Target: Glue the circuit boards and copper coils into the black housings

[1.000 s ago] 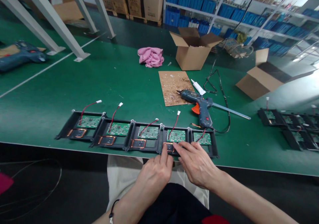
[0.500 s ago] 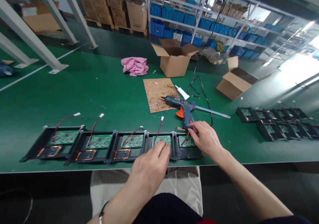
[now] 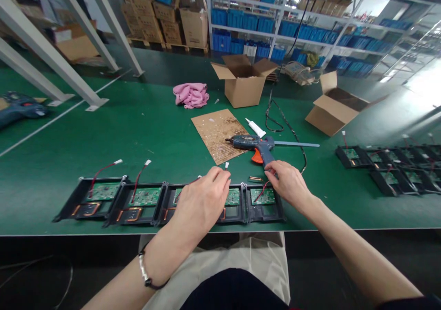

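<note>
Five black plastic housings stand in a row along the bench edge, each with a green circuit board and a red wire lead; the leftmost housing (image 3: 117, 199) is in full view. My left hand (image 3: 203, 200) is over the third and fourth housings, fingers drawn together beside a white connector (image 3: 226, 165); what they hold, if anything, is hidden. My right hand (image 3: 289, 181) pinches the red wire (image 3: 263, 190) of the rightmost housing (image 3: 263, 214), close to the handle of a glue gun (image 3: 246, 142). Behind that housing lies a copper coil (image 3: 255, 179).
The glue gun's nozzle rests over a stained cardboard sheet (image 3: 218, 135). Beyond lie a white tube (image 3: 255, 128), a pink cloth (image 3: 191, 95) and open cartons (image 3: 243, 89), (image 3: 336, 110). More black housings (image 3: 386, 181) sit at the right; a dark tool (image 3: 22, 108) lies far left.
My left hand has risen from the fourth housing's board toward its connector, and a copper coil now shows in that housing. My right hand stays beside the glue gun handle. The view has shifted slightly.
</note>
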A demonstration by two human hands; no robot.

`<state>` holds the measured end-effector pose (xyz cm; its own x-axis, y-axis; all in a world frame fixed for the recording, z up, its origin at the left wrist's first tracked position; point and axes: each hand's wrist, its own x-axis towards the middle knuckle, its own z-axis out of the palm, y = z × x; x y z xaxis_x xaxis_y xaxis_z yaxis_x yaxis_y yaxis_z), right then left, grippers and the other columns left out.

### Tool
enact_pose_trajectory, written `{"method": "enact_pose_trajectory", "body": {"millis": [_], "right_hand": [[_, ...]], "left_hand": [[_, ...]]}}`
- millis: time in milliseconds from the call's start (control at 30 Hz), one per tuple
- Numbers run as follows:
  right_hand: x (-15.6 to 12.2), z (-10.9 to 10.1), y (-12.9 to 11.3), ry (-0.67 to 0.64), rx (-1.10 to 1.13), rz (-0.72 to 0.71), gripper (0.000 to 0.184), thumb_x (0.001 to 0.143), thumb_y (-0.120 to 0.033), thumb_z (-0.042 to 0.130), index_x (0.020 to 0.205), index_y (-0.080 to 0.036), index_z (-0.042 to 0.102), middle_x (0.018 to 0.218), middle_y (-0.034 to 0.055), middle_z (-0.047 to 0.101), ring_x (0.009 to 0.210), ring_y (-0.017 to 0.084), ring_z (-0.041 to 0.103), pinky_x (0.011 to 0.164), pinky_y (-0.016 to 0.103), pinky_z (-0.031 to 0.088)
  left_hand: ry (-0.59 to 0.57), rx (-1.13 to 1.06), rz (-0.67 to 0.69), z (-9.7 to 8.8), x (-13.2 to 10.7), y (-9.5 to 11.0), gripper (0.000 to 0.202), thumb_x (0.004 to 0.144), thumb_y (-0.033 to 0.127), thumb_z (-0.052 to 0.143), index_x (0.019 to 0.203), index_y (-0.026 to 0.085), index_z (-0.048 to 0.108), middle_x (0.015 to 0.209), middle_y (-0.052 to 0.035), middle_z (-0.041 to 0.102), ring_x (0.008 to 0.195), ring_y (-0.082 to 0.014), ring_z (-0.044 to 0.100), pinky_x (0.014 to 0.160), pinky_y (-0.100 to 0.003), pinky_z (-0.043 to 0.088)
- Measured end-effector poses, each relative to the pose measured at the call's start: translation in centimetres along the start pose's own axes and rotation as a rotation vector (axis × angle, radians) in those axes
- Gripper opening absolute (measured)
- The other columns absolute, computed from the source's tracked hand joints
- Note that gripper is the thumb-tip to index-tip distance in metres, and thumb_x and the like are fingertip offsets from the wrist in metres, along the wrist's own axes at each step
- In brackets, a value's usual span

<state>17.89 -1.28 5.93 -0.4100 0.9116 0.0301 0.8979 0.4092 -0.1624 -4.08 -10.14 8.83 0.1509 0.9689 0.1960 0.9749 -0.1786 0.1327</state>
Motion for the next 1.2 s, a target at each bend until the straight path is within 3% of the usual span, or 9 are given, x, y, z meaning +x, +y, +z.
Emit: {"method": "enact_pose_trajectory", "body": {"millis": [167, 333, 500, 600, 700, 800, 900, 1033, 1200], "right_hand": [[1.6, -0.2, -1.5, -0.136, -0.013, 0.128, 0.017, 0.086, -0.029, 0.055, 0.093, -0.016, 0.062, 0.082, 0.0116, 0.068, 0.079, 0.026, 0.065, 0.067, 0.034, 0.045], [3.0, 0.6, -3.0, -0.223, 0.091, 0.179, 0.026, 0.077, -0.033, 0.067, 0.089, -0.01, 0.063, 0.091, 0.02, 0.068, 0.09, 0.033, 0.064, 0.074, 0.038, 0.047], [3.5, 0.8, -2.4, -0.207, 0.378, 0.179, 0.029, 0.072, -0.017, 0.069, 0.099, -0.011, 0.062, 0.083, 0.0096, 0.071, 0.078, 0.022, 0.066, 0.067, 0.028, 0.048], [2.3, 0.5, -1.5, -0.194, 0.61, 0.12, 0.022, 0.08, -0.022, 0.061, 0.101, -0.015, 0.063, 0.073, 0.0015, 0.07, 0.062, 0.014, 0.064, 0.058, 0.023, 0.048], [0.1, 0.0, -1.1, -0.161, 0.794, 0.07, 0.018, 0.084, -0.031, 0.057, 0.093, -0.016, 0.064, 0.075, 0.0005, 0.07, 0.061, 0.013, 0.064, 0.057, 0.023, 0.049], [-2.1, -0.6, -1.0, -0.102, 0.887, 0.044, 0.018, 0.083, -0.034, 0.059, 0.085, -0.018, 0.066, 0.076, 0.0001, 0.069, 0.069, 0.014, 0.063, 0.064, 0.024, 0.049], [-3.8, -1.4, -0.9, -0.066, 0.921, 0.059, 0.016, 0.08, -0.032, 0.062, 0.088, -0.02, 0.068, 0.078, -0.0001, 0.069, 0.068, 0.013, 0.061, 0.064, 0.025, 0.047], [-5.0, -1.8, -0.2, -0.285, 1.111, 0.217, 0.026, 0.082, -0.039, 0.059, 0.096, -0.018, 0.064, 0.075, 0.0017, 0.068, 0.051, 0.009, 0.055, 0.042, 0.019, 0.034], [-5.6, -1.0, 0.3, -0.618, 1.279, 0.273, 0.031, 0.078, -0.044, 0.064, 0.07, -0.014, 0.06, 0.065, 0.0017, 0.065, 0.038, 0.003, 0.043, 0.035, 0.017, 0.022]], "left_hand": [[-0.095, -0.035, 0.044, 0.7, 0.9, 1.2, 0.022, 0.094, 0.025, 0.034, 0.097, 0.02, 0.055, 0.089, -0.0017, 0.064, 0.074, -0.019, 0.065, 0.056, -0.027, 0.045], [-0.158, -0.073, 0.064, 0.8, 1.4, 2.3, 0.022, 0.093, 0.023, 0.033, 0.092, 0.02, 0.054, 0.082, -0.0019, 0.065, 0.071, -0.0218, 0.066, 0.057, -0.029, 0.046], [-0.137, -0.106, 0.045, 1.1, 1.5, 2.5, 0.022, 0.093, 0.023, 0.034, 0.092, 0.02, 0.056, 0.083, -0.0027, 0.067, 0.07, -0.0221, 0.067, 0.056, -0.03, 0.046], [-0.061, -0.175, 0.014, 2.1, 1.6, 2.4, 0.024, 0.093, 0.026, 0.038, 0.107, 0.019, 0.056, 0.094, -0.0056, 0.069, 0.077, -0.0215, 0.067, 0.062, -0.031, 0.049], [0.02, -0.28, -0.023, 3.1, 2.0, 2.5, 0.034, 0.09, 0.031, 0.046, 0.121, 0.016, 0.05, 0.108, -0.0091, 0.066, 0.088, -0.0218, 0.067, 0.071, -0.032, 0.052], [0.047, -0.397, 0.003, 3.6, 2.2, 2.8, 0.025, 0.089, 0.031, 0.051, 0.109, 0.018, 0.058, 0.101, -0.0048, 0.069, 0.086, -0.0191, 0.066, 0.072, -0.03, 0.052], [0.105, -0.452, 0.133, 3.8, 1.6, 3.0, 0.018, 0.091, 0.028, 0.047, 0.09, 0.019, 0.062, 0.086, -0.0002, 0.069, 0.078, -0.0145, 0.065, 0.069, -0.027, 0.052], [0.349, -0.311, 0.382, 4.3, -0.5, 2.9, 0.018, 0.089, 0.017, 0.048, 0.101, 0.013, 0.061, 0.099, -0.0066, 0.068, 0.086, -0.0167, 0.064, 0.073, -0.029, 0.053], [0.492, -0.124, 0.592, 4.6, -3.3, 3.1, 0.025, 0.086, 0.006, 0.044, 0.105, 0.005, 0.061, 0.101, -0.0133, 0.069, 0.079, -0.0188, 0.065, 0.063, -0.03, 0.053]]}}
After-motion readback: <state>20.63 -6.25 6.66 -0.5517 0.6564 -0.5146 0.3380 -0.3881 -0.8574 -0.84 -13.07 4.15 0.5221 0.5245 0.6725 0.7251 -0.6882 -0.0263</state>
